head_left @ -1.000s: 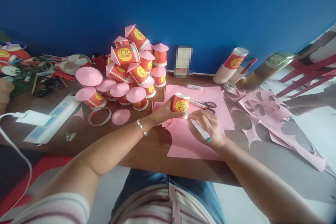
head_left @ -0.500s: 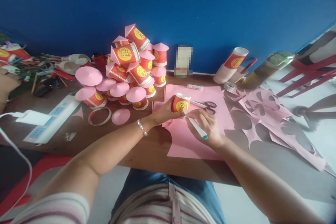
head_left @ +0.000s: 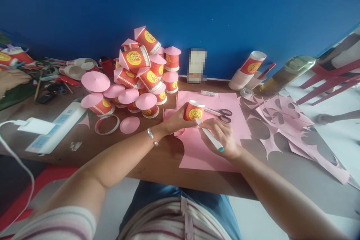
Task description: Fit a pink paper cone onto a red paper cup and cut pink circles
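Observation:
My left hand [head_left: 176, 121] grips a red paper cup [head_left: 194, 110] with a yellow emblem, standing mouth down on a pink paper sheet [head_left: 202, 146]. My right hand [head_left: 222, 135] holds a white marker [head_left: 209, 137] with a green end, its tip touching the paper at the cup's base. Scissors [head_left: 222, 112] lie just behind the cup on the pink sheet.
A pile of red cups with pink cone lids [head_left: 140, 71] stands at the back left. A tape ring [head_left: 107, 124], a pink cone [head_left: 129, 124] and a white power strip [head_left: 53, 131] lie left. Stacked cups [head_left: 247, 69], a bottle [head_left: 287, 71] and pink offcuts [head_left: 284, 120] lie right. Another person's hand [head_left: 12, 78] is at far left.
My right hand and the marker have shifted slightly around the cup's base. The other person's hand at far left has moved up and to the right.

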